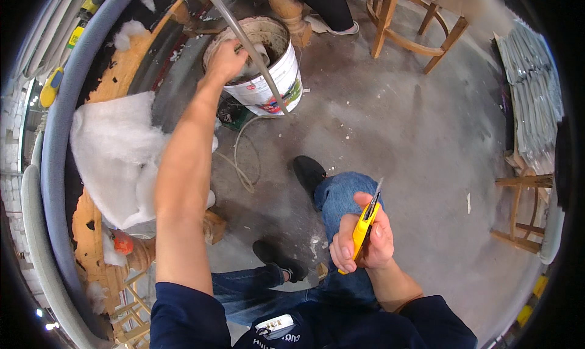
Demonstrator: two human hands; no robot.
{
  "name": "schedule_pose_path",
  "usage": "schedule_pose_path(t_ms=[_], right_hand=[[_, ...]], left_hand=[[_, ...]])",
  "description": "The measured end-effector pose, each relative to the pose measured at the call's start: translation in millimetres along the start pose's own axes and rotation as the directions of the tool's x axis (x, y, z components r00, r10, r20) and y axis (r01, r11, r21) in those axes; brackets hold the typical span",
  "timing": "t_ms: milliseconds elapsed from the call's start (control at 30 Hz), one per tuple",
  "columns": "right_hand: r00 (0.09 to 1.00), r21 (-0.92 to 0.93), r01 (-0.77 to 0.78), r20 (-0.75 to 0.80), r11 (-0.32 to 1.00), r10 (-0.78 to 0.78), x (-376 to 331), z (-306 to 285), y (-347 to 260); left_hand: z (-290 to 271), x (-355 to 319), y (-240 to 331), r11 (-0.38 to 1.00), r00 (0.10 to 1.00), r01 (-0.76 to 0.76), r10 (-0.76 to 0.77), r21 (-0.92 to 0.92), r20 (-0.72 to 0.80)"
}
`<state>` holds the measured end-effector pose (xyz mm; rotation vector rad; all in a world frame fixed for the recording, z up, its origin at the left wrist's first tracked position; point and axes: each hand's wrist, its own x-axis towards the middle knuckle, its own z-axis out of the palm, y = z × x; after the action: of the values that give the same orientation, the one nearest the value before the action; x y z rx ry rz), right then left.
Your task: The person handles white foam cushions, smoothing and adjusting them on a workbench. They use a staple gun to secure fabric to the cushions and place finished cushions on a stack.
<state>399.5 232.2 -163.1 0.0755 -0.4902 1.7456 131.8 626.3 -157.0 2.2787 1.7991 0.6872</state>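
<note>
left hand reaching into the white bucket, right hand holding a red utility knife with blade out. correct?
Not quite: the utility knife in the right hand is yellow, not red, as the head view shows. The rest holds: its blade is out, and the left hand reaches into the white bucket.

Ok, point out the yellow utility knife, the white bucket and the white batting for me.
yellow utility knife (364,227), head view, on its yellow handle in the right hand.
white bucket (275,87), head view, on its outer wall.
white batting (116,148), head view, on its middle.
</note>
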Motion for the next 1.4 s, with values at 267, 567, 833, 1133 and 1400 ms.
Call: schedule_pose_path(t_ms=[267, 567, 833, 1133, 1400], right_hand=[[0.999, -0.041, -0.027, -0.031, 0.999, 0.026, 2.8, -0.6, 1.0], [0.997, -0.3, -0.071, -0.017, 0.951, 0.069, -1.6, -5.7, 7.3], [0.974, -0.579, -0.223, -0.166, 0.785, 0.154, 23.0, 36.5, 17.6], [0.949, -0.801, 0.306, 0.296, 0.515, -0.104, 197.2, 218.8, 33.4], [0.356, 0.006, 0.638, 0.884, -0.77, 0.302, 579.7, 204.8, 10.8]], left_hand=[[89.1, -274.3, -6.5, 0.879, 0.974, 0.193, -0.224, -0.436, -0.019], [33.1, -633.7, 2.3, 0.602, 0.699, 0.706, -0.677, -0.373, 0.23], [-227.8, -577.5, 105.7, 0.927, 0.797, 0.271, -0.367, -0.259, -0.479], [-484.2, -638.1, 139.5, 0.861, 0.512, 0.236, 0.283, 0.449, -0.811], [-609.9, -621.7, -76.9, 0.629, 0.688, 0.674, -0.343, 0.387, -0.639]])
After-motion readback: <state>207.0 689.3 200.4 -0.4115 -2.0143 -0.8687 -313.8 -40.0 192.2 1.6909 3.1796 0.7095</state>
